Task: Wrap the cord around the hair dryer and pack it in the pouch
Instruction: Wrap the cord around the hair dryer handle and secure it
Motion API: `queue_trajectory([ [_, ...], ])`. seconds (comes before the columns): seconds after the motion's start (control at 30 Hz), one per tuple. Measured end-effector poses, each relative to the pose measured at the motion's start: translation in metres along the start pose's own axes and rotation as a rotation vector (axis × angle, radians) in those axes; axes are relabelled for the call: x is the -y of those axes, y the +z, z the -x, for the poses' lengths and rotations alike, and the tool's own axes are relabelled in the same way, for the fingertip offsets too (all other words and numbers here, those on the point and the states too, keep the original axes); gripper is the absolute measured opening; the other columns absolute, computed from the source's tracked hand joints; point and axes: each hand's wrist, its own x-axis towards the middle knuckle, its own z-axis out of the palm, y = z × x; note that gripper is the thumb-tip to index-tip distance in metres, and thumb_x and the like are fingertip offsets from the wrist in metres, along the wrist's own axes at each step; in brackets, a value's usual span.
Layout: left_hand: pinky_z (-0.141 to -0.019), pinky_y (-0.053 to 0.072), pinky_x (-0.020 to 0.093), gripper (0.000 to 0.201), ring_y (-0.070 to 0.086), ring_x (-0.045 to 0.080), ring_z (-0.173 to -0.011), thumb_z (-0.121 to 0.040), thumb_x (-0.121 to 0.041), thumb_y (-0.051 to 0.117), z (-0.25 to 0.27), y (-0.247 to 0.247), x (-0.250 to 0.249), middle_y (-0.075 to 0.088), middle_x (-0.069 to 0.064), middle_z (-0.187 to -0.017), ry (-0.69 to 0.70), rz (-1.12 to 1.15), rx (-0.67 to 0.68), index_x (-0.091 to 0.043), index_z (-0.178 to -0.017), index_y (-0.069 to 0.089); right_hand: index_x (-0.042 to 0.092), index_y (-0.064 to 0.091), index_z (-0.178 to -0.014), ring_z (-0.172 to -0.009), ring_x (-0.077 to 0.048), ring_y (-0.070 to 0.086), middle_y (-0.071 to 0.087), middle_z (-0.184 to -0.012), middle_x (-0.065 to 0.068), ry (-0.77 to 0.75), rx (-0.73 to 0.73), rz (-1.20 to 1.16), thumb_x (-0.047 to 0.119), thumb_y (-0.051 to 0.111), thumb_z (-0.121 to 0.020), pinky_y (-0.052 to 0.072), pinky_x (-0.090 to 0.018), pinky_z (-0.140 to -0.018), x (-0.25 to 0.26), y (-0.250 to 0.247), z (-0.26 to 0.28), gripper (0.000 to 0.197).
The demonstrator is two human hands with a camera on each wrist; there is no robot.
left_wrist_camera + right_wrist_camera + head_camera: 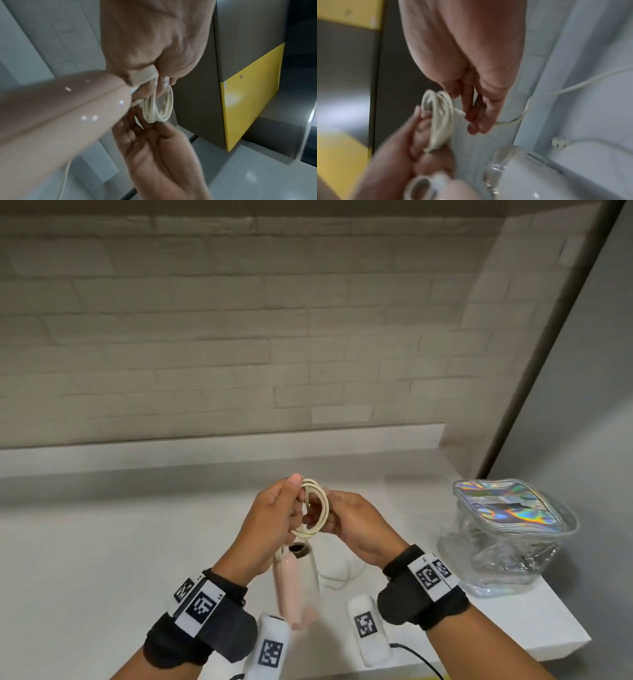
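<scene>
My left hand (pixel 294 501) holds up a small coil of cream cord (pixel 317 508), thumb on top of the loops. The pink hair dryer (pixel 289 587) hangs from that hand, above the counter. My right hand (pixel 318 522) is just right of the coil and pinches the cord where it leaves the loops. In the left wrist view the dryer (pixel 60 115) fills the left side, with the coil (pixel 159 108) beyond it. The right wrist view shows the coil (pixel 440 117), slack cord (pixel 573 88) and the plug (pixel 559 142). The holographic clear pouch (pixel 507 529) stands to the right.
The white counter (pixel 102 559) ends at a right-hand edge (pixel 565 642) just past the pouch. Slack cord (pixel 342 577) lies on it under my hands. A brick wall with a low ledge (pixel 222 440) runs behind. A yellow and grey cabinet (pixel 248 94) is nearby.
</scene>
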Motion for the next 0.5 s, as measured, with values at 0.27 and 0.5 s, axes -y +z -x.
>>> queue_trajectory([
  [0.27,-0.036,0.021,0.016,0.037,0.025,0.005,-0.041,-0.101,-0.039,0.039,-0.007,-0.01,0.008,0.032,-0.006,-0.054,-0.019,-0.004,-0.066,-0.012,-0.08,0.051,0.005,0.07,-0.104,-0.088,-0.019,0.063,0.069,-0.093,-0.008,0.051,0.077,-0.065,0.007,0.06,-0.091,0.048,-0.032,-0.087,-0.003,0.005,0.003,0.016],
  [0.5,-0.043,0.042,0.022,0.023,0.052,0.015,-0.054,-0.101,-0.033,0.043,-0.01,-0.006,0.02,0.054,0.006,-0.069,0.11,-0.091,-0.105,-0.025,-0.111,0.061,0.009,0.056,-0.127,-0.077,-0.019,0.064,0.068,-0.078,-0.007,0.122,0.078,-0.488,0.002,0.061,-0.084,0.046,-0.043,-0.093,-0.003,0.007,0.004,0.043],
])
